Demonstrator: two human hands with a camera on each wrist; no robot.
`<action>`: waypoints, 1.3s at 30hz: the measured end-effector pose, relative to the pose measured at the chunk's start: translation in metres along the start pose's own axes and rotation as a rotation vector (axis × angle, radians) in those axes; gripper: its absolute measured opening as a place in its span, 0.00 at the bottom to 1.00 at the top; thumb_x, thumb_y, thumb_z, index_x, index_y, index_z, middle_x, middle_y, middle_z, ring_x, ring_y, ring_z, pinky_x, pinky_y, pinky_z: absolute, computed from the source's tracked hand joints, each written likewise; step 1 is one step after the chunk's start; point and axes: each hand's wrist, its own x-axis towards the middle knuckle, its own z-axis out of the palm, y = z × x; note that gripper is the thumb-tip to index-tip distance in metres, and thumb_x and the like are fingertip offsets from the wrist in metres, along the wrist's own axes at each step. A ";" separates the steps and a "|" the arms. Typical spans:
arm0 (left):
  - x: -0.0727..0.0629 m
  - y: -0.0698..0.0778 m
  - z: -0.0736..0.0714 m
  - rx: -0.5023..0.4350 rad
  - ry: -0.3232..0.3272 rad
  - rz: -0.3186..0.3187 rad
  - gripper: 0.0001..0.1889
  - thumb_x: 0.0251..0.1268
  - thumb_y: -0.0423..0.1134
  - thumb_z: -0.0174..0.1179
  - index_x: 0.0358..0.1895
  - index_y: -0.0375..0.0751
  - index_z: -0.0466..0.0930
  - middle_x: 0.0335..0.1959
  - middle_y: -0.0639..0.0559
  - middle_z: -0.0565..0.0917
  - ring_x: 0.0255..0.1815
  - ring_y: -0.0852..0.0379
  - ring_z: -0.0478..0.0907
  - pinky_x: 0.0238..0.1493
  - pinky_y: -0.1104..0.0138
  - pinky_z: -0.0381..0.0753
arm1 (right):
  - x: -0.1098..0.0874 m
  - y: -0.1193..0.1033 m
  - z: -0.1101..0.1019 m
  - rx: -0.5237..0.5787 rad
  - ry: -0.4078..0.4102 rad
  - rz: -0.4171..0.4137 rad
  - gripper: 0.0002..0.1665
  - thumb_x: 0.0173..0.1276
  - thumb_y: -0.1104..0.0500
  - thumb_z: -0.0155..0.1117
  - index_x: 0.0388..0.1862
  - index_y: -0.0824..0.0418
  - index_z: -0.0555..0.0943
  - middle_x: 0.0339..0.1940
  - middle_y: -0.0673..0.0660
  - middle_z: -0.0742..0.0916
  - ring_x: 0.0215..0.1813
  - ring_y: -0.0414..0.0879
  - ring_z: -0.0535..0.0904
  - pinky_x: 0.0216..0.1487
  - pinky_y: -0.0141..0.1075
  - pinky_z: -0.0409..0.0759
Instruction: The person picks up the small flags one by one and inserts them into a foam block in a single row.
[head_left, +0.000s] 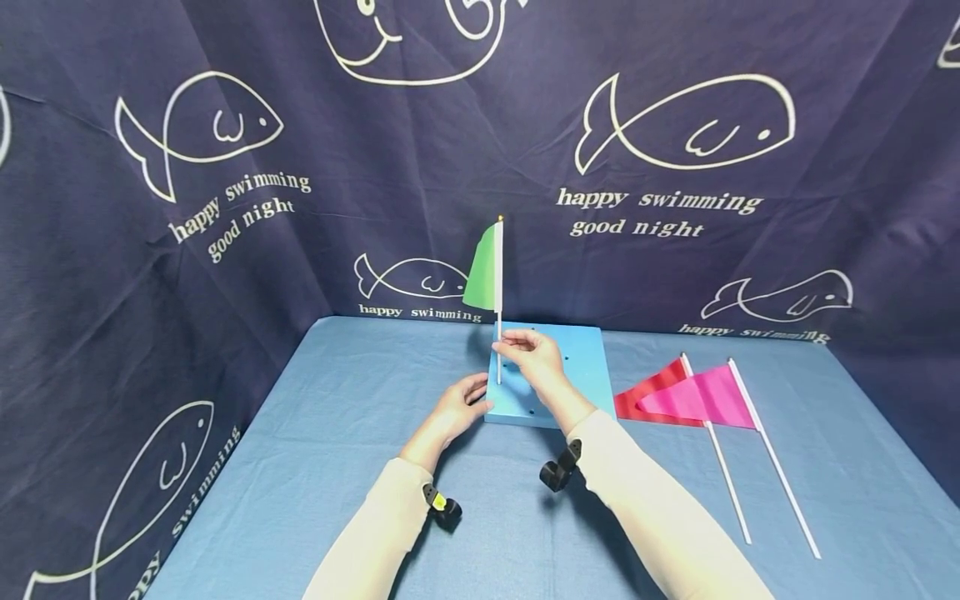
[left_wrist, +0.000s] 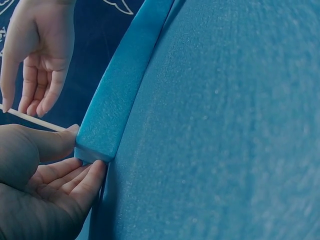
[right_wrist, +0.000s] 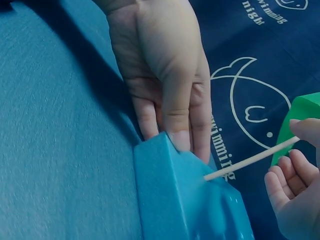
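Note:
A green flag [head_left: 483,271] on a white stick stands upright over the left part of a light blue block [head_left: 588,371] with small holes in its top. My right hand [head_left: 538,358] pinches the stick below the cloth. In the right wrist view the stick's lower end [right_wrist: 215,176] meets the block's top near one corner. My left hand [head_left: 459,407] holds the block's near left corner, thumb on top and fingers against the side, as the left wrist view shows.
Right of the block, a red flag [head_left: 660,390] and a pink flag [head_left: 708,396] lie on the blue tablecloth [head_left: 360,392], the pink partly over the red. Their sticks reach toward the near right. A dark curtain [head_left: 510,150] with fish drawings hangs behind the table.

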 end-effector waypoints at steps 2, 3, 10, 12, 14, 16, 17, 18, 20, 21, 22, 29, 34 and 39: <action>0.000 0.001 0.001 -0.002 -0.003 0.003 0.28 0.67 0.27 0.57 0.69 0.29 0.64 0.67 0.33 0.71 0.70 0.42 0.68 0.68 0.56 0.70 | -0.001 -0.001 -0.005 -0.009 -0.018 0.007 0.20 0.59 0.59 0.73 0.50 0.64 0.84 0.42 0.58 0.88 0.36 0.36 0.80 0.41 0.27 0.80; 0.000 0.001 0.002 -0.002 -0.006 0.005 0.28 0.67 0.27 0.57 0.69 0.29 0.64 0.67 0.32 0.71 0.70 0.42 0.68 0.68 0.56 0.71 | -0.001 -0.001 -0.008 -0.011 -0.026 0.011 0.21 0.59 0.59 0.73 0.51 0.65 0.84 0.43 0.58 0.88 0.37 0.36 0.80 0.43 0.29 0.81; 0.002 -0.001 0.003 -0.014 -0.013 -0.013 0.28 0.67 0.27 0.57 0.69 0.30 0.63 0.68 0.33 0.70 0.70 0.43 0.68 0.68 0.57 0.71 | -0.002 -0.001 -0.028 -0.015 -0.041 0.032 0.24 0.61 0.58 0.72 0.55 0.66 0.81 0.45 0.57 0.88 0.40 0.35 0.81 0.51 0.35 0.81; 0.002 -0.001 0.004 -0.010 -0.013 -0.015 0.28 0.67 0.27 0.57 0.69 0.29 0.63 0.68 0.33 0.70 0.70 0.42 0.67 0.68 0.57 0.71 | -0.003 0.000 -0.033 -0.014 -0.032 0.034 0.24 0.60 0.57 0.72 0.54 0.65 0.82 0.45 0.56 0.88 0.41 0.34 0.81 0.51 0.34 0.81; 0.002 -0.002 0.004 -0.005 -0.017 -0.018 0.28 0.67 0.28 0.57 0.69 0.30 0.63 0.68 0.33 0.70 0.70 0.43 0.68 0.67 0.57 0.72 | -0.004 0.000 -0.038 -0.018 -0.020 0.041 0.23 0.60 0.57 0.72 0.53 0.63 0.83 0.44 0.55 0.88 0.41 0.34 0.81 0.51 0.32 0.80; 0.003 -0.003 0.005 0.004 -0.023 -0.017 0.28 0.67 0.28 0.58 0.69 0.30 0.64 0.67 0.33 0.70 0.70 0.43 0.68 0.67 0.57 0.72 | -0.006 0.000 -0.042 -0.017 -0.008 0.050 0.22 0.60 0.57 0.72 0.53 0.63 0.83 0.44 0.55 0.88 0.42 0.35 0.81 0.49 0.30 0.80; 0.003 -0.003 0.006 0.009 -0.027 -0.016 0.28 0.67 0.29 0.58 0.69 0.30 0.64 0.67 0.33 0.70 0.70 0.43 0.68 0.67 0.57 0.72 | -0.006 0.001 -0.045 -0.023 -0.007 0.050 0.23 0.60 0.56 0.72 0.53 0.63 0.83 0.45 0.55 0.88 0.42 0.34 0.81 0.49 0.29 0.80; 0.003 -0.004 0.007 0.008 -0.029 -0.021 0.28 0.67 0.29 0.58 0.69 0.31 0.64 0.67 0.34 0.70 0.70 0.43 0.68 0.67 0.57 0.72 | -0.007 0.001 -0.047 -0.028 -0.006 0.053 0.23 0.61 0.56 0.72 0.54 0.63 0.83 0.46 0.56 0.88 0.42 0.35 0.81 0.48 0.27 0.79; 0.003 -0.004 0.007 0.015 -0.033 -0.020 0.28 0.68 0.30 0.58 0.70 0.32 0.64 0.68 0.34 0.70 0.70 0.43 0.67 0.67 0.56 0.72 | -0.008 0.001 -0.050 -0.041 -0.008 0.056 0.24 0.61 0.56 0.72 0.55 0.64 0.82 0.47 0.58 0.88 0.44 0.36 0.81 0.48 0.26 0.79; 0.002 -0.004 0.006 0.018 -0.031 -0.020 0.28 0.68 0.30 0.58 0.70 0.32 0.64 0.68 0.34 0.70 0.70 0.43 0.67 0.67 0.56 0.72 | -0.009 0.000 -0.052 -0.052 -0.012 0.057 0.25 0.61 0.55 0.72 0.56 0.64 0.81 0.48 0.58 0.87 0.44 0.36 0.81 0.48 0.25 0.78; 0.002 -0.004 0.006 0.020 -0.028 -0.020 0.28 0.68 0.30 0.58 0.70 0.32 0.64 0.68 0.34 0.70 0.70 0.43 0.67 0.67 0.56 0.72 | -0.009 0.000 -0.054 -0.059 -0.013 0.059 0.25 0.61 0.55 0.72 0.56 0.64 0.81 0.49 0.58 0.87 0.45 0.36 0.81 0.48 0.25 0.78; -0.003 -0.002 0.000 0.022 -0.018 -0.020 0.28 0.69 0.29 0.56 0.71 0.32 0.62 0.69 0.34 0.68 0.71 0.43 0.65 0.69 0.54 0.70 | -0.015 -0.002 -0.071 -0.053 -0.019 0.067 0.26 0.60 0.53 0.73 0.55 0.62 0.82 0.45 0.50 0.88 0.45 0.33 0.81 0.47 0.23 0.77; -0.005 0.000 -0.001 0.030 -0.019 -0.014 0.28 0.69 0.29 0.56 0.71 0.31 0.62 0.69 0.33 0.68 0.71 0.43 0.65 0.69 0.55 0.69 | -0.024 -0.003 -0.091 -0.048 -0.004 0.069 0.28 0.60 0.52 0.73 0.57 0.64 0.81 0.42 0.44 0.87 0.44 0.30 0.80 0.48 0.21 0.76; -0.004 0.001 0.000 0.033 -0.020 -0.023 0.28 0.69 0.30 0.56 0.71 0.33 0.62 0.69 0.35 0.68 0.72 0.44 0.66 0.69 0.55 0.68 | -0.031 0.002 -0.114 -0.106 0.033 0.067 0.29 0.61 0.50 0.72 0.57 0.63 0.81 0.41 0.41 0.87 0.43 0.28 0.80 0.47 0.20 0.77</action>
